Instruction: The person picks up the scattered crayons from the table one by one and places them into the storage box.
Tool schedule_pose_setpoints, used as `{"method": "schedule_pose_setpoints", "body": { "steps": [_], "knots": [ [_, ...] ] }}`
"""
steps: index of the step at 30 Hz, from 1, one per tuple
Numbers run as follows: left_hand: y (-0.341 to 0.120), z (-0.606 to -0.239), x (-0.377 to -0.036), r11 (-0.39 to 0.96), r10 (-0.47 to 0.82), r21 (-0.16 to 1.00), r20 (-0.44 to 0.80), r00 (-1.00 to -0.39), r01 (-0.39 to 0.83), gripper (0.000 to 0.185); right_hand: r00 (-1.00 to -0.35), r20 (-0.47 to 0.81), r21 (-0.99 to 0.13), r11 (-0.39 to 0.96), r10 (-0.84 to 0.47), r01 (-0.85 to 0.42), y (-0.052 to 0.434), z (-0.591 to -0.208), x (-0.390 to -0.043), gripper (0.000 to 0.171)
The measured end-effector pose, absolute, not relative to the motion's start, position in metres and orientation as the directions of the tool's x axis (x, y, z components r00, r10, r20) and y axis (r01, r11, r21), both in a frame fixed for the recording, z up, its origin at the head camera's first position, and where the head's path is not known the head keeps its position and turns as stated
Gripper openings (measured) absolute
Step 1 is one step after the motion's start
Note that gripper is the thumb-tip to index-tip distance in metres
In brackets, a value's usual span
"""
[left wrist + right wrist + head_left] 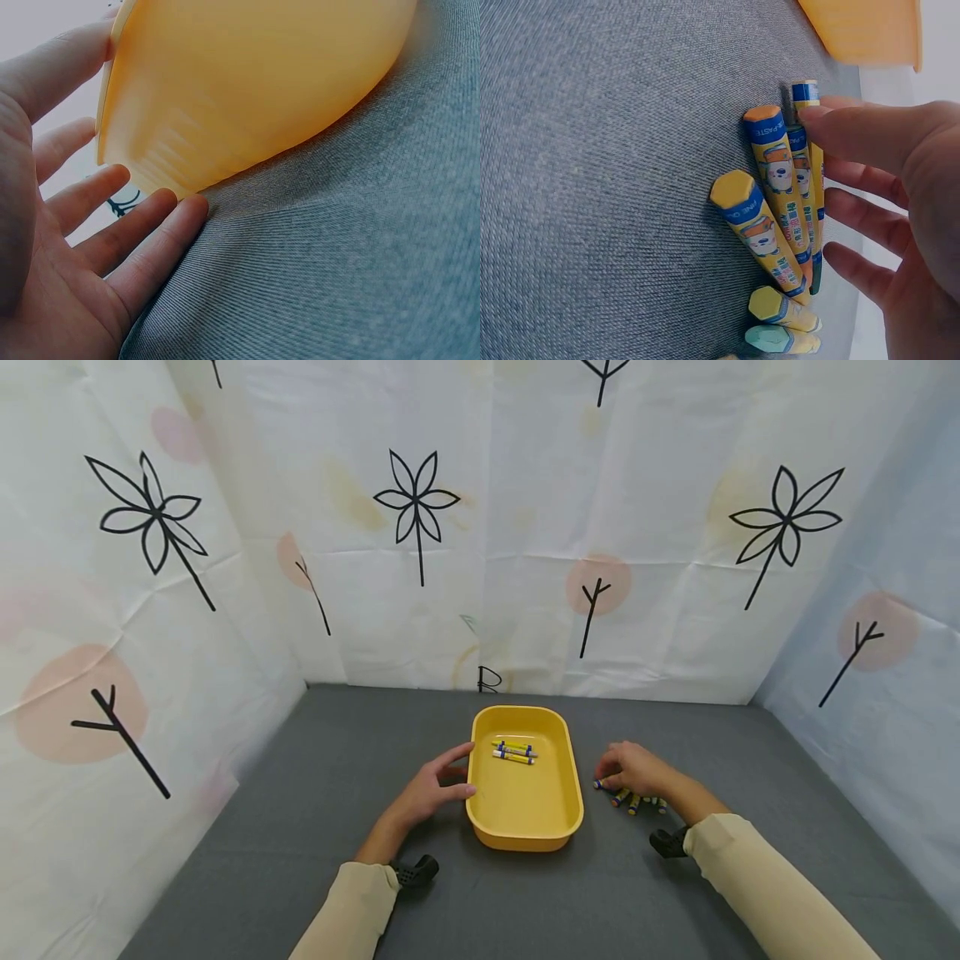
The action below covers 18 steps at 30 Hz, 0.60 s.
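A yellow tray (525, 837) stands on the grey cloth with a few yellow-and-blue crayons (513, 752) lying in its far end. My left hand (459, 774) lies against the tray's left side. Its straight fingers (112, 187) touch the outer wall (247, 82) and the thumb sits near the rim. To the right of the tray, several more crayons (632, 799) lie side by side on the cloth. My right hand (609, 774) is low over them, thumb (855, 127) touching the top of the crayons (774, 176), fingers loosely spread. No crayon is lifted.
White sheets printed with black flowers and pink spots wall in the grey cloth (300, 793) on three sides. A corner of the tray (862, 30) shows beyond the loose crayons. A black strap mount sits at each wrist.
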State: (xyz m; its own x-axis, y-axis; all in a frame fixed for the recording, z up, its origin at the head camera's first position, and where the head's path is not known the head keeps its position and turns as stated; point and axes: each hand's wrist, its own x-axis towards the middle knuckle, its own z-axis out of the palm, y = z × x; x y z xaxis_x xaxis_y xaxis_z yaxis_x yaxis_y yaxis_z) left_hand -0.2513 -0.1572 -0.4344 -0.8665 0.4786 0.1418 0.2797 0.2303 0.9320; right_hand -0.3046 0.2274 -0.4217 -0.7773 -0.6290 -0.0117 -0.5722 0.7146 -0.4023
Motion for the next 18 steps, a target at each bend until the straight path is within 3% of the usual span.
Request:
{"method": "schedule_pose_setpoints", "body": {
  "steps": [9, 18],
  "knots": [
    [-0.158, -0.435, -0.251, 0.227, 0.473, 0.934, 0.142, -0.87, 0.276, 0.068, -0.876, 0.181, -0.505, 0.722, -0.447, -0.473, 0.227, -0.427, -0.308, 0.005],
    [-0.158, -0.433, -0.25, 0.231, 0.477, 0.935, 0.133, -0.869, 0.27, 0.068, -0.896, 0.291, -0.563, 0.697, -0.336, -0.444, 0.209, -0.411, -0.313, 0.011]
  ]
}}
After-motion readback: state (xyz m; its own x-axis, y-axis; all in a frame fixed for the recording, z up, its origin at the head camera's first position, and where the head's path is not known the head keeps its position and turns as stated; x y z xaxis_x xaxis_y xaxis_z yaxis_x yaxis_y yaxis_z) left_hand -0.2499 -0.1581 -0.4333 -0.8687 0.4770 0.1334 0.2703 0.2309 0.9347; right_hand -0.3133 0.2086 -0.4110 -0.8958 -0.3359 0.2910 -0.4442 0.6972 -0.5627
